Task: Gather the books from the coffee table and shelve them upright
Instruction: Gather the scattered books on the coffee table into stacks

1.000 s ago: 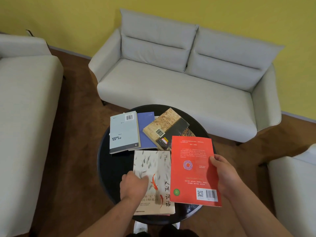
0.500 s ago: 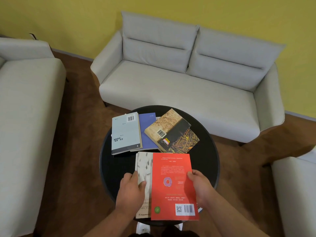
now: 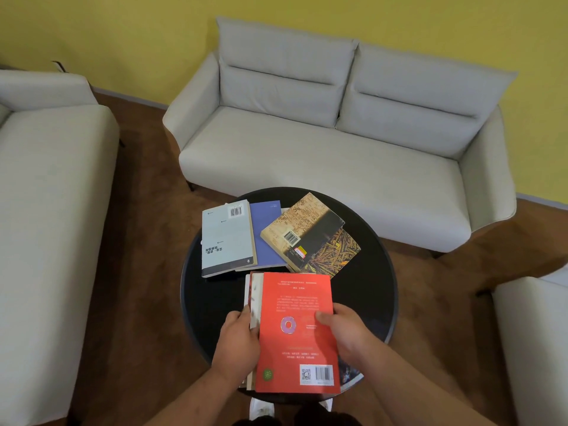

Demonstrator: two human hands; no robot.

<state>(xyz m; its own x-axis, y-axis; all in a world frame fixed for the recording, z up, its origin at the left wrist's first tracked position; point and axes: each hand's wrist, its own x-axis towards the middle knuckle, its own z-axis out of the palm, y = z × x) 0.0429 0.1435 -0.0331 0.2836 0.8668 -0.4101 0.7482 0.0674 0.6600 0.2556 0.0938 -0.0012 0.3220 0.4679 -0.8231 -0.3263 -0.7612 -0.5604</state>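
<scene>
Nearest the camera, the left hand (image 3: pixel 238 342) grips the left edge of a small pile (image 3: pixel 252 305) of books, fingers curled round it. The right hand (image 3: pixel 344 330) pinches the right edge of the red book (image 3: pixel 295 302) on top, thumb pressed on the cover; its other fingers are hidden underneath. The pile sits at the near rim of the round black table (image 3: pixel 372 290), partly overhanging it.

The edges are not squared: the lower books jut out to the left and a dark corner pokes out at lower right. Lifted like this, a glossy cover can slide and a lower book can slip out onto the floor, most likely on the side where only a thumb holds.

Further back lie four books not yet gathered: a grey book (image 3: pixel 227 238) overlapping a blue book (image 3: pixel 267 235), and a tan book (image 3: pixel 304 229) lying askew over a gold book (image 3: pixel 338 253). Dragging one from under another could push its neighbour off the far rim. Adding them to a loose pile makes the grip wider and weaker.

Beyond stands a sofa (image 3: pixel 322 155). No shelf is in view, so the carry may be long enough for a poor grip to fail.
</scene>
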